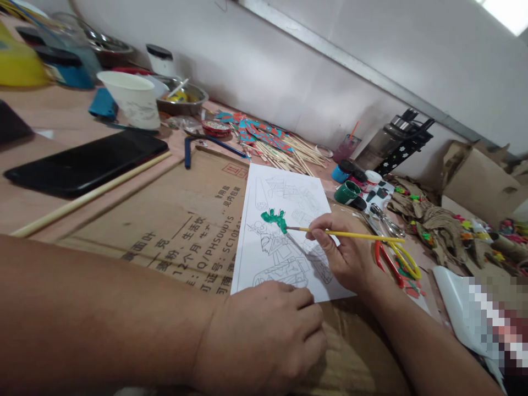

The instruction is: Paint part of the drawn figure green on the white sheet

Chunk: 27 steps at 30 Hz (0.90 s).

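Green paint (pixel 274 218) looks wet, so your right hand (pixel 340 256), pinching the yellow brush (pixel 350 235), might smear it if it dips. Left hand's (pixel 264 330) curled over the paper's (pixel 299 253) near edge; can't tell if it's gripping. Paper's well off the surface's (pixel 61 113) far edge, roomy cardboard (pixel 198 192) leftward, open jar (pixel 347 192) rightward.
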Each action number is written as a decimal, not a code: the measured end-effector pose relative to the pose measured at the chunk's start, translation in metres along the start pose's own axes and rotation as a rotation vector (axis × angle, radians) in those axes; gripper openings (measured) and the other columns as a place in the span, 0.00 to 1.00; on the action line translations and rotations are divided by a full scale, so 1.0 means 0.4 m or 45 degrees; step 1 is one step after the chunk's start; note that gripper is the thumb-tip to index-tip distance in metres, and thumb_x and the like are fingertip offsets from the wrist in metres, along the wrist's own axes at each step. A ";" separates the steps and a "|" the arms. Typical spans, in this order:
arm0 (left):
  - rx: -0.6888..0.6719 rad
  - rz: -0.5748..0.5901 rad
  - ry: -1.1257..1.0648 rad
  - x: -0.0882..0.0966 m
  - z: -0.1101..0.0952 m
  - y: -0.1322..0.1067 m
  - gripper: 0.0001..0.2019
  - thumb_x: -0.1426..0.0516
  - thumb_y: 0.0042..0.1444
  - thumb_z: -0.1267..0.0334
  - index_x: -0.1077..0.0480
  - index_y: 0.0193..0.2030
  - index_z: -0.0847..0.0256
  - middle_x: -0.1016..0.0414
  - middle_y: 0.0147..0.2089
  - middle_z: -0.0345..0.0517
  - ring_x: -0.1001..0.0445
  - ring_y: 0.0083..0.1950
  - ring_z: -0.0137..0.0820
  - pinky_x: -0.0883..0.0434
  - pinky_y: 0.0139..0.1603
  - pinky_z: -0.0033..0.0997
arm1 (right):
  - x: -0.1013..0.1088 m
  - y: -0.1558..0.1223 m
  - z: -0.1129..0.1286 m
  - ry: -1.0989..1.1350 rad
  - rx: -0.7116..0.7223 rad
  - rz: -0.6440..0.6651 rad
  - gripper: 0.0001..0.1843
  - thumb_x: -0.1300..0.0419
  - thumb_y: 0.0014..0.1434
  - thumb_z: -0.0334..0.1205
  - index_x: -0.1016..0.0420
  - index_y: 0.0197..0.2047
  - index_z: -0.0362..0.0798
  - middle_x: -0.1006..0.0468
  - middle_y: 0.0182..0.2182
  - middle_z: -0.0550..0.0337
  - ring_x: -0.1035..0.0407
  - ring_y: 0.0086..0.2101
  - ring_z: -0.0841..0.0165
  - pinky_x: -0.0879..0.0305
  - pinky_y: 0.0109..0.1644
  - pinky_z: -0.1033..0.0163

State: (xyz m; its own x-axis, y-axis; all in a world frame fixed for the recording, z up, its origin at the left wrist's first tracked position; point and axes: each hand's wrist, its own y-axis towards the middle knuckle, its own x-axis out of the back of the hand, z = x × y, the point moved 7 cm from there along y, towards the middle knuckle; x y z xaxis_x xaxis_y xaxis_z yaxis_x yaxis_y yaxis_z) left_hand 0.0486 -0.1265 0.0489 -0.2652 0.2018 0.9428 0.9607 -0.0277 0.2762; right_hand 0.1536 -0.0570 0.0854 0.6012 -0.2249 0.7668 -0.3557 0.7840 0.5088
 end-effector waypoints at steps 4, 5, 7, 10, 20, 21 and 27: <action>-0.003 -0.016 0.014 -0.001 -0.002 -0.001 0.07 0.37 0.57 0.63 0.30 0.38 0.61 0.25 0.37 0.46 0.29 0.35 0.36 0.28 0.32 0.37 | -0.008 -0.002 -0.007 0.007 -0.028 -0.081 0.10 0.48 0.70 0.40 0.29 0.38 0.50 0.22 0.30 0.61 0.28 0.31 0.69 0.32 0.36 0.64; 0.003 -0.015 0.019 -0.002 -0.001 -0.001 0.07 0.37 0.57 0.62 0.30 0.38 0.61 0.25 0.37 0.46 0.29 0.35 0.36 0.28 0.31 0.37 | -0.013 -0.003 -0.009 0.022 -0.032 -0.093 0.10 0.48 0.71 0.41 0.29 0.38 0.50 0.22 0.30 0.61 0.27 0.32 0.69 0.32 0.36 0.64; 0.012 -0.018 0.028 -0.004 -0.001 -0.001 0.08 0.37 0.57 0.61 0.30 0.39 0.61 0.25 0.37 0.46 0.29 0.35 0.36 0.28 0.30 0.37 | -0.022 -0.004 -0.013 0.051 -0.032 -0.109 0.10 0.49 0.71 0.41 0.30 0.38 0.50 0.22 0.31 0.61 0.27 0.32 0.69 0.32 0.36 0.64; 0.017 -0.022 0.031 -0.006 -0.002 0.000 0.07 0.38 0.57 0.62 0.30 0.38 0.61 0.26 0.37 0.46 0.30 0.35 0.36 0.28 0.30 0.37 | -0.032 -0.005 -0.020 0.067 -0.052 -0.114 0.10 0.48 0.71 0.42 0.30 0.39 0.51 0.22 0.31 0.61 0.27 0.33 0.69 0.31 0.37 0.64; 0.010 -0.006 0.004 -0.001 0.000 0.001 0.08 0.37 0.57 0.62 0.30 0.39 0.61 0.25 0.38 0.46 0.30 0.35 0.37 0.27 0.31 0.38 | -0.034 -0.011 -0.032 0.067 -0.087 -0.122 0.09 0.47 0.71 0.43 0.29 0.40 0.51 0.21 0.32 0.61 0.27 0.33 0.69 0.31 0.39 0.64; 0.011 0.001 0.007 -0.002 0.000 0.001 0.08 0.37 0.56 0.62 0.30 0.39 0.61 0.25 0.38 0.46 0.30 0.35 0.37 0.27 0.31 0.38 | -0.033 -0.011 -0.031 0.059 -0.082 -0.126 0.09 0.47 0.71 0.43 0.30 0.40 0.51 0.21 0.32 0.61 0.27 0.33 0.69 0.31 0.38 0.64; 0.016 -0.028 0.014 -0.003 0.000 0.000 0.08 0.37 0.56 0.61 0.30 0.38 0.61 0.26 0.37 0.47 0.30 0.34 0.36 0.28 0.30 0.37 | -0.044 -0.007 -0.027 0.039 -0.088 -0.079 0.11 0.49 0.71 0.44 0.30 0.38 0.51 0.22 0.31 0.60 0.27 0.33 0.68 0.31 0.38 0.64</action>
State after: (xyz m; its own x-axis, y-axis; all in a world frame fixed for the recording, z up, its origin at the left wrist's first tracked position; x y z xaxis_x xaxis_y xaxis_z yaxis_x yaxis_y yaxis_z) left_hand 0.0490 -0.1267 0.0476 -0.2870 0.1918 0.9385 0.9556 -0.0111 0.2945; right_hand 0.1519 -0.0490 0.0661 0.6426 -0.2572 0.7218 -0.2674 0.8075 0.5258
